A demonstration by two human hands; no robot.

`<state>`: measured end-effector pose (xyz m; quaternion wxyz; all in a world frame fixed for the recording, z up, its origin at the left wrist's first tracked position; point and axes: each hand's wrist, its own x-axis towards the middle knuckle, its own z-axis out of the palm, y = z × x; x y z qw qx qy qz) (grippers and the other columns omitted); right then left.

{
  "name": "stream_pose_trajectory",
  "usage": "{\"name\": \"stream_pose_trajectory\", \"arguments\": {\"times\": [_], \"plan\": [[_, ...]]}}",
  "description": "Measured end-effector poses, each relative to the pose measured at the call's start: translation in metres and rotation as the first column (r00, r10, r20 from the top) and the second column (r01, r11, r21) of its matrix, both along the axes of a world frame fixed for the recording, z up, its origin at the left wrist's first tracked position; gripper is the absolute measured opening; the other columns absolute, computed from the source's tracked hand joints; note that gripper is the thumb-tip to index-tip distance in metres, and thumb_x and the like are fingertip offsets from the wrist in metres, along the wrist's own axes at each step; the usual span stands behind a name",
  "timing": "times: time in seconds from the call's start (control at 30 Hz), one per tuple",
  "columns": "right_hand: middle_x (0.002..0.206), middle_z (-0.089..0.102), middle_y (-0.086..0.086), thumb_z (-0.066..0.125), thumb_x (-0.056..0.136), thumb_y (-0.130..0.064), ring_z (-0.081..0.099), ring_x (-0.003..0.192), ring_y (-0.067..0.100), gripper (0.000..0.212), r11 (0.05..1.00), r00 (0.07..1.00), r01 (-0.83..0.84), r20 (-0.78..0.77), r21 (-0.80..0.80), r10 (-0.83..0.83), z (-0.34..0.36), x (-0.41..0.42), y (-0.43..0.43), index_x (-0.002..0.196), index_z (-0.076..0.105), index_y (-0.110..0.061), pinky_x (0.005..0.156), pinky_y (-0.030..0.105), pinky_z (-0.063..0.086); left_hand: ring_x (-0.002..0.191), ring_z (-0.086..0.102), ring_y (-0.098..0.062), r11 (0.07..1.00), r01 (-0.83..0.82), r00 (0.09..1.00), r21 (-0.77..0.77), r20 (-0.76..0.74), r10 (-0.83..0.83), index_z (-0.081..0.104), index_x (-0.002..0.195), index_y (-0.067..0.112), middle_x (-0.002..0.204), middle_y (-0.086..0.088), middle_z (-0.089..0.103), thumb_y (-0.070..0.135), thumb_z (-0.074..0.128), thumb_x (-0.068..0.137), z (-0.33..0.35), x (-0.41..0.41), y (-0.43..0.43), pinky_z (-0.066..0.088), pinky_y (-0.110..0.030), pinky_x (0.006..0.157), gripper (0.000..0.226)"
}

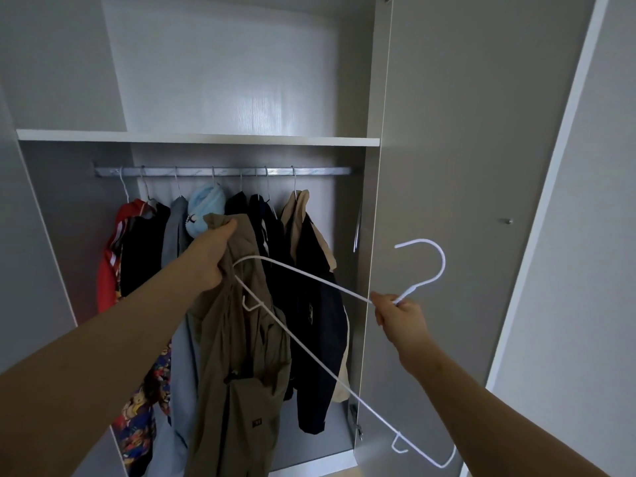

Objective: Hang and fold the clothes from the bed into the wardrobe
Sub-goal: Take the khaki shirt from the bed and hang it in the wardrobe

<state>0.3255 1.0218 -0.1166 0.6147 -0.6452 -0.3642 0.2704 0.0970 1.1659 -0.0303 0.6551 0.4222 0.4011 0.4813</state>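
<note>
Left hand (210, 259): grip clenched on the top of an olive jacket (241, 339), which hangs in front of the open wardrobe (198, 137). Right hand (399, 315): grip pinching a white hanger (309, 277) at its neck, one arm tip at the jacket. Rail (223, 171) carries seven hung garments.

Soft, even daylight fills the scene, dim and grey-toned overall. A bright sheen sits on the pale glossy back panel (241, 80) above the white wardrobe shelf (199, 137), with a smaller glint on the metal hanging rail (275, 171). Below the shelf the compartment is shaded, and the dark hanging jackets (309, 270) lose detail. The thin white wire hanger (423, 270) stands out crisply. Wide-angle distortion bows the grey wardrobe door (464, 166) and the frame edges. Focus is fairly sharp at centre, softer toward the corners.
</note>
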Motion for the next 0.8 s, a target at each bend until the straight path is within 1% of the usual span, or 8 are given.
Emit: {"name": "stream_pose_trajectory", "arguments": {"times": [0.07,0.17,0.23,0.3,0.43,0.57,0.67,0.8], "plan": [[0.044,0.034,0.000,0.054,0.091,-0.020,0.030,0.035,0.004,0.040,1.000,0.999,0.027,0.034,-0.005,-0.027,0.001,-0.004,0.003,0.054,0.042,-0.009,0.040,0.015,0.031,0.086,0.059,-0.019,0.999,0.003,0.999,0.032,-0.050,-0.002,0.051,0.129,0.009,0.124,-0.012,0.057,0.034,0.051,0.094,0.000,-0.002,0.001,0.046,-0.033,0.077,0.043],[0.036,0.033,-0.008,0.053,0.091,-0.021,0.031,0.033,0.004,0.042,0.999,0.995,0.051,0.083,0.004,-0.051,0.004,-0.008,0.008,0.052,0.041,-0.010,0.045,0.019,0.032,0.100,0.054,-0.022,0.996,-0.033,0.994,0.078,-0.097,0.041,0.047,0.133,0.009,0.131,-0.014,0.053,0.032,0.050,0.095,-0.003,-0.011,0.006,0.044,-0.034,0.087,0.044],[0.039,0.035,-0.005,0.053,0.091,-0.021,0.032,0.037,0.006,0.041,0.998,0.995,0.055,0.089,-0.007,-0.054,0.005,-0.009,0.010,0.053,0.042,-0.010,0.047,0.021,0.032,0.103,0.053,-0.023,0.995,-0.066,0.994,0.069,-0.088,0.072,0.046,0.134,0.009,0.132,-0.014,0.053,0.032,0.050,0.095,-0.006,-0.019,0.007,0.043,-0.033,0.088,0.045],[0.044,0.036,-0.001,0.053,0.091,-0.021,0.033,0.041,0.009,0.040,0.998,0.995,0.051,0.084,-0.021,-0.049,0.006,-0.011,0.012,0.055,0.043,-0.010,0.049,0.023,0.033,0.098,0.055,-0.022,0.995,-0.086,0.993,0.056,-0.074,0.090,0.047,0.133,0.009,0.130,-0.015,0.054,0.030,0.050,0.096,-0.008,-0.025,0.009,0.044,-0.034,0.087,0.043],[0.038,0.036,-0.006,0.054,0.090,-0.022,0.034,0.040,0.008,0.040,0.999,0.996,0.048,0.077,-0.021,-0.046,0.008,-0.016,0.018,0.053,0.044,-0.011,0.049,0.022,0.034,0.079,0.058,-0.018,0.992,-0.095,0.992,0.078,-0.074,0.100,0.050,0.128,0.010,0.126,-0.015,0.056,0.028,0.049,0.096,-0.010,-0.026,0.008,0.044,-0.035,0.086,0.036],[0.045,0.036,-0.001,0.054,0.090,-0.022,0.033,0.044,0.012,0.038,0.997,0.996,0.076,0.045,-0.007,-0.076,0.009,-0.014,0.020,0.055,0.043,-0.011,0.049,0.026,0.032,0.111,0.056,-0.030,0.986,-0.138,0.982,0.091,-0.118,0.149,0.047,0.133,0.008,0.131,-0.017,0.054,0.028,0.047,0.097,-0.012,-0.031,0.012,0.044,-0.037,0.093,0.041],[0.044,0.036,-0.002,0.054,0.089,-0.022,0.032,0.045,0.013,0.037,0.997,0.996,0.078,0.035,-0.028,-0.077,0.007,-0.013,0.020,0.055,0.043,-0.011,0.050,0.026,0.032,0.106,0.053,-0.026,0.989,-0.127,0.985,0.077,-0.104,0.135,0.047,0.132,0.008,0.130,-0.017,0.053,0.028,0.046,0.097,-0.015,-0.031,0.011,0.043,-0.036,0.097,0.040],[0.033,0.036,-0.009,0.053,0.091,-0.021,0.035,0.043,0.011,0.040,0.998,0.997,0.021,0.078,-0.060,-0.016,0.006,-0.021,0.021,0.052,0.045,-0.011,0.051,0.026,0.034,0.103,0.056,-0.026,0.992,-0.102,0.986,0.080,-0.121,0.111,0.047,0.133,0.008,0.129,-0.015,0.054,0.028,0.048,0.097,-0.017,-0.020,0.004,0.043,-0.035,0.095,0.042]]}}
